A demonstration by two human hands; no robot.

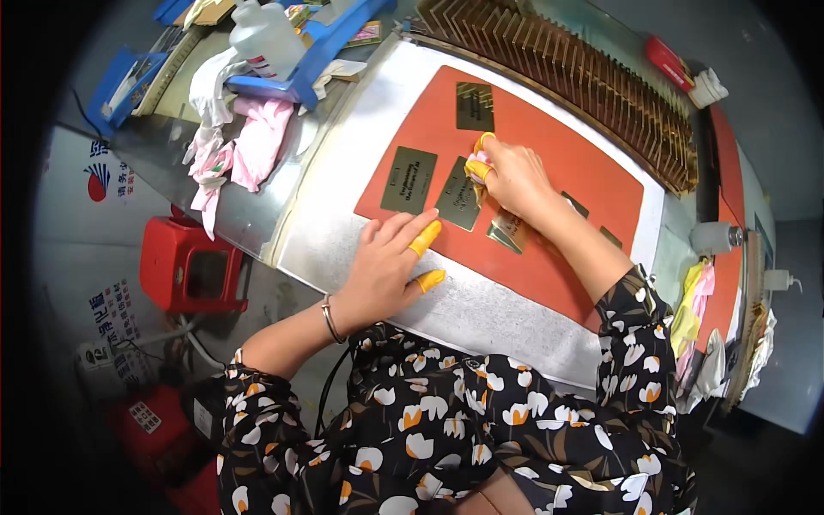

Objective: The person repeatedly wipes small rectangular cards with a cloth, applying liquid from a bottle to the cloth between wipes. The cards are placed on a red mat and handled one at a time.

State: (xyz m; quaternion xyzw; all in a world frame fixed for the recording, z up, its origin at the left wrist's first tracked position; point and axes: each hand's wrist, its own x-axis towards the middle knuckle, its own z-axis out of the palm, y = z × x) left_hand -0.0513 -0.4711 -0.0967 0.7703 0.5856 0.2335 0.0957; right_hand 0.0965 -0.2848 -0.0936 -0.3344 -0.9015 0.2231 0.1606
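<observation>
Orange-red matting (pixel 558 107) lies under the dark metal plate (pixel 457 199), which sits near the middle of the mat, between our hands. Our right hand (pixel 512 178) has thumb and finger closed on a small pinkish cloth (pixel 481 157) at the plate's upper right edge; our left hand (pixel 384 264) holds nothing, its fingers loosely spread, thumb well apart, a fingertip at the plate's lower left corner.

This looks like wiping. To do it well, we'd steady the plate by its edge — light pressure, kept off the lettering — and draw the cloth in straight, even strokes. We'd let the yellow finger covers (pixel 425 239), not bare skin, meet the metal, and stay clear of the neighbouring glossy plate (pixel 508 232) — one nudge could scuff both.
</observation>
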